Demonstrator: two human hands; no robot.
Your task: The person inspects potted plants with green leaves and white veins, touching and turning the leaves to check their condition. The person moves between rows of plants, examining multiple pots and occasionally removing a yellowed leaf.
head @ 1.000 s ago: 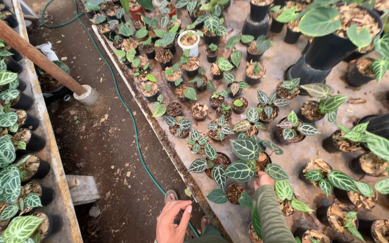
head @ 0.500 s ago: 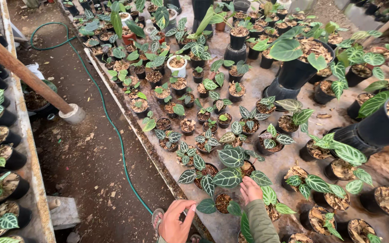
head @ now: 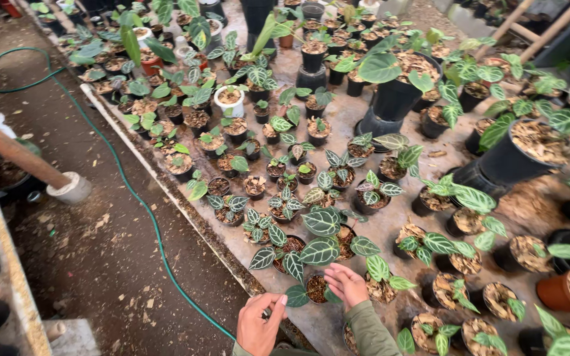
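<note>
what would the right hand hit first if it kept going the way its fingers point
The right hand points up-left across the bench, its fingers at a small black pot. Straight on, it would probably meet that pot's veined leaves first, though depth is hard to judge.

Olive-green long sleeve [head: 371, 326] — right arm (cuff loose).

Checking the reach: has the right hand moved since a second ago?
Yes. The right hand has come off the far leaves, back toward the left hand, beside the small black pot.
</note>
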